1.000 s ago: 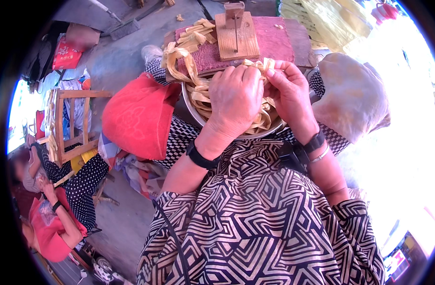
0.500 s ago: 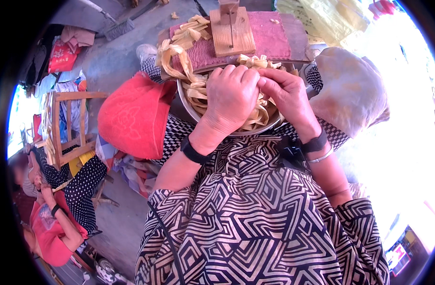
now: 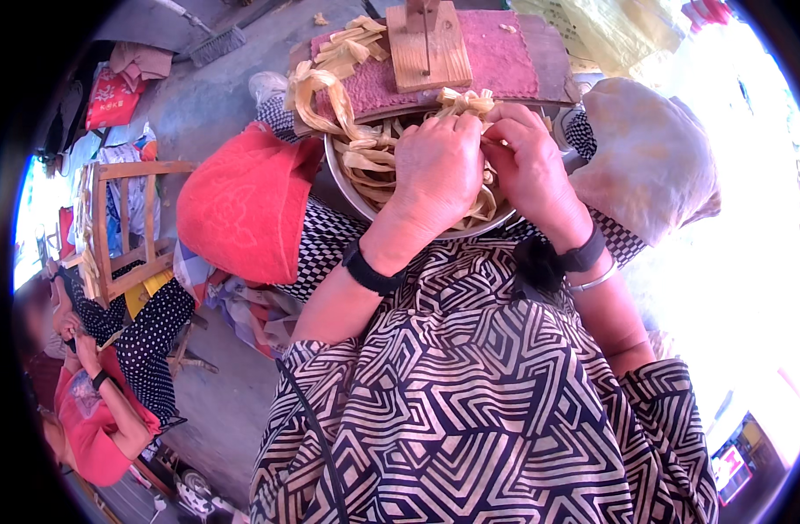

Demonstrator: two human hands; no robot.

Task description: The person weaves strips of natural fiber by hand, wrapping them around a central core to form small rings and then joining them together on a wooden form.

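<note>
My left hand [image 3: 439, 166] is closed, its back toward me, over a metal basin [image 3: 477, 231] between my knees. Against it, my right hand [image 3: 531, 162] has thumb and fingers pinched together. Both hands grip pale yellow husk strips, mostly hidden by my fingers; a tuft of strips [image 3: 465, 102] sticks out beyond my left knuckles. More loose, folded husk strips [image 3: 369, 162] fill the basin. A looped, twisted length [image 3: 330, 83] arches over its far left rim.
Beyond the basin lies a board with pink cloth [image 3: 496, 65], carrying a wooden block [image 3: 431, 61] with a metal rod and more strips. Red cloth [image 3: 243, 210] and beige cloth [image 3: 644, 157] cover my knees. Left are a wooden frame [image 3: 103, 218] and another person [image 3: 103, 410] holding a strip.
My right fingers have curled in more and the right hand sits slightly lower beside the left. The left hand has shifted a little to the right.
</note>
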